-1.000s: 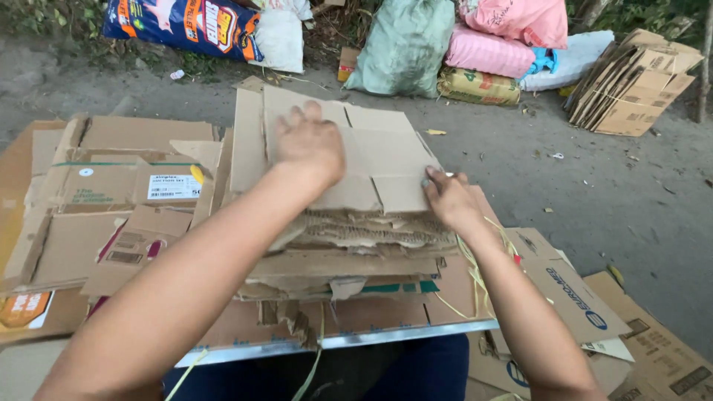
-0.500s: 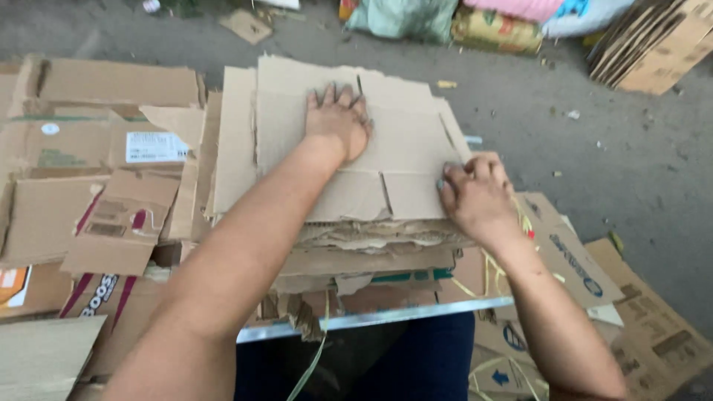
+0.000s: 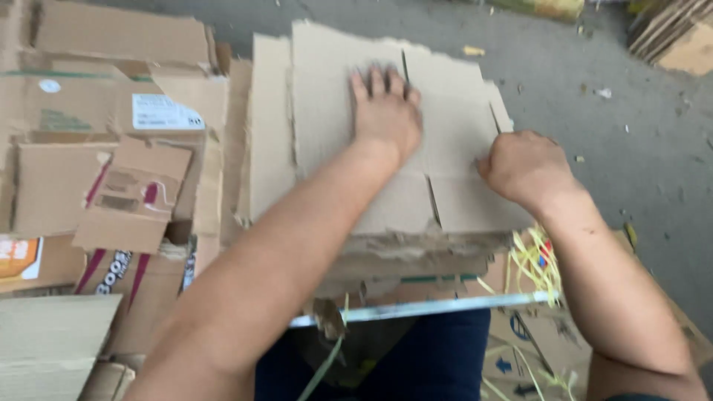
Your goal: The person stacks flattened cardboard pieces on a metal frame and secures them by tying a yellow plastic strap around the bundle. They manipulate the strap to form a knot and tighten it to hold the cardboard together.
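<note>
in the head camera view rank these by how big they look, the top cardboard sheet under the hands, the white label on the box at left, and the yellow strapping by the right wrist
1. Top cardboard sheet, by far the largest.
2. Yellow strapping and white label: they look about alike, so I won't rank them; the strapping is a loose tangle, partly hidden.

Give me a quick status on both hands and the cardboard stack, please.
Left hand flat on top cardboard sheet. Right hand fisted at stack's right edge. Yellow strap loose beside stack, nothing on top.

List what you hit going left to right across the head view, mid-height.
Flattened boxes pile → left hand flat on the top cardboard sheet → right hand at the sheet's right edge → grey ground.
</note>
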